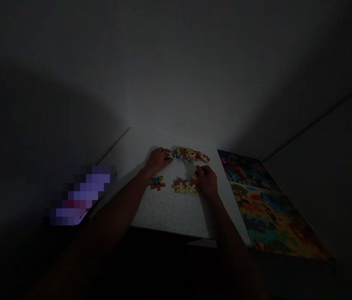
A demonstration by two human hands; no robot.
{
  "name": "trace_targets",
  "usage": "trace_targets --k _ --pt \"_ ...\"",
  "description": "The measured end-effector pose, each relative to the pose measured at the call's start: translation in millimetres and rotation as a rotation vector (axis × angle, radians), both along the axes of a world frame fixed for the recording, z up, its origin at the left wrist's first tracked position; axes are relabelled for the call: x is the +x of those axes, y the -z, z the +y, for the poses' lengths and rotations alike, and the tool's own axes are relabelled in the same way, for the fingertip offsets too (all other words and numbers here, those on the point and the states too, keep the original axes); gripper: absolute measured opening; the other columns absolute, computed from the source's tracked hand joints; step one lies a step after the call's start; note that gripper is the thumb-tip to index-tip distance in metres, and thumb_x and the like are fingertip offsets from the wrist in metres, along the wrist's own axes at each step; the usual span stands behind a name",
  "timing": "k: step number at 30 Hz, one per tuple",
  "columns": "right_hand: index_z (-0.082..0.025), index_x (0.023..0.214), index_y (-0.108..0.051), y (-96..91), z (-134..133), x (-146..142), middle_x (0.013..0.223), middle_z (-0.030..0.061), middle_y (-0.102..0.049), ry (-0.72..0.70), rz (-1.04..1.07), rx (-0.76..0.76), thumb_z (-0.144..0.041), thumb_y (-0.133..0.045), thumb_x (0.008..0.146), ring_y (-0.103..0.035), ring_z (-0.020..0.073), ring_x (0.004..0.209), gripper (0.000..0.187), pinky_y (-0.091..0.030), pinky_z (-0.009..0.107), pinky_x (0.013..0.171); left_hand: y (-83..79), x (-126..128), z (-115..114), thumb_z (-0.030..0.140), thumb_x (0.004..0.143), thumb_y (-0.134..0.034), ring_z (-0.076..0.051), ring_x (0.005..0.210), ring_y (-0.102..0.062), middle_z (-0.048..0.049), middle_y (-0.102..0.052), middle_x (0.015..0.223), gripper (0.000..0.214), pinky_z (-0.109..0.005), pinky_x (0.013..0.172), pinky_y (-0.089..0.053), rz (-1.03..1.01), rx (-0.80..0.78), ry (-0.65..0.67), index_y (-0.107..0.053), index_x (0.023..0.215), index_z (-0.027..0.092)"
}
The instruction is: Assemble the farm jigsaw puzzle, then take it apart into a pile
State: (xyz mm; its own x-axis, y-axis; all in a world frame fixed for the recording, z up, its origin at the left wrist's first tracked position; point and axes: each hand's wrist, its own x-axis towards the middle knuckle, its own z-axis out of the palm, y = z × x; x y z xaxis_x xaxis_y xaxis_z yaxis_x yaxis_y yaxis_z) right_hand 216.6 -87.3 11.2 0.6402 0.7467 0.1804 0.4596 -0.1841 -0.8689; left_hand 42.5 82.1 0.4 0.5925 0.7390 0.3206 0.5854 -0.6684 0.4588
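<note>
Inspection of the work surface finds the person's left hand (158,161) resting at the far side of a speckled white board (169,212); its fingers (167,154) lie close together and extend forward, the tips touching or just beside the left end of a heap of jigsaw pieces (188,153); whether a piece is gripped there cannot be determined in the dim light; the right hand (207,181) stands nearer the board's right side, its fingers (199,169) curled narrowly and bearing down at the right end of a joined group of jigsaw pieces (184,186); whether that hand holds a piece also cannot be determined; the heap lies overlapped and loose near the board's far edge, between and beyond both hands; the joined group lies on the board below the heap, directly beside the right hand; a small cluster of jigsaw pieces (157,182) lies apart from it, just below the left hand and near the left wrist; a printed colour picture (265,204) lies flat along the board's right edge, its scene bright with blue, yellow, green and red; a purple object (82,193) at the board's left side is obscured by pixelation and cannot be identified; a pale wall (176,75) rises behind the board.
</note>
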Motion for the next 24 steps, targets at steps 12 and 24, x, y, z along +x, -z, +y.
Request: trace_targets --k 12,24 --pt "-0.017 0.076 -0.061 2.7 -11.4 13.1 0.077 0.0098 -0.07 0.148 0.109 0.149 -0.075 -0.052 0.072 -0.062 0.0206 0.069 0.058 -0.046 0.031 0.061 -6.5 -33.7 -39.4 0.025 0.096 -0.044 -0.02 0.111 -0.056 -0.0069 -0.065 0.115 0.032 -0.037 0.102 -0.041 -0.131 0.0 0.008 -0.064 0.121 0.022" --pt "-0.02 0.079 -0.062 0.2 -15.4 28.2 0.081 0.0083 -0.07 0.009 0.186 0.121 -0.068 -0.061 0.061 -0.066 0.0244 0.08 0.051 -0.051 0.033 0.065 0.8 -82.8 -107.1 0.036 0.09 -0.054 -0.025 0.127 -0.051 -0.0102 -0.063 0.131 0.051 -0.043 0.112 -0.033 -0.075 -0.02 0.177 -0.05 0.138 0.021"
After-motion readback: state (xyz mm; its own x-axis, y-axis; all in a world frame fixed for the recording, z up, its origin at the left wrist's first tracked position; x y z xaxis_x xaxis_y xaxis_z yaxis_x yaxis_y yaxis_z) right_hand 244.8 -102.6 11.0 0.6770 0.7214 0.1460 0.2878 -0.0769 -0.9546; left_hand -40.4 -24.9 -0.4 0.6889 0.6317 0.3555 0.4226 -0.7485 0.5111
